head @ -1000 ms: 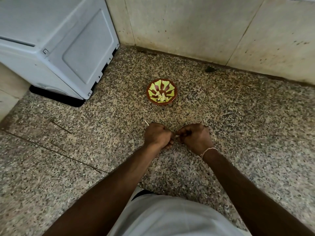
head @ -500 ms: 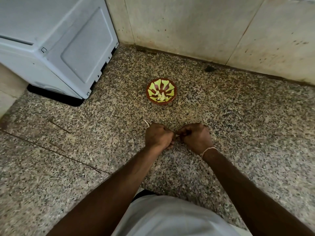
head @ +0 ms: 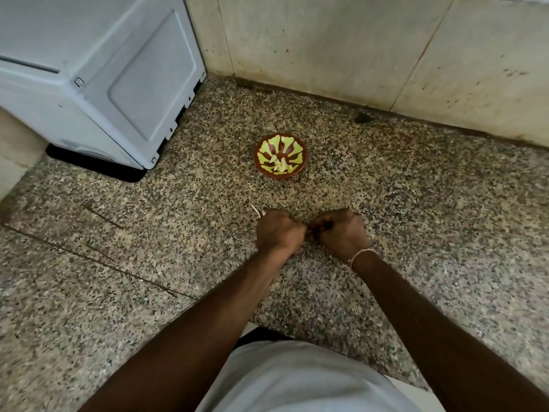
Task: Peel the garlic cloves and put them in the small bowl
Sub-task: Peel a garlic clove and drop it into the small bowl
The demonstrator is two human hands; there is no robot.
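Left hand [head: 279,231] and right hand [head: 341,231] curled — knuckles touching, near small bowl [head: 280,158]

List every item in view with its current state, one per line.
small bowl: upright on the floor, apart from the hands.
peeled cloves: lying in the bowl.
left hand: fingers curled, meeting the right hand; what it grips is hidden.
right hand: fingers curled, knuckles up; its grip is hidden too.
pale strip: sticks out beyond the left hand.
grey appliance: standing by the wall.
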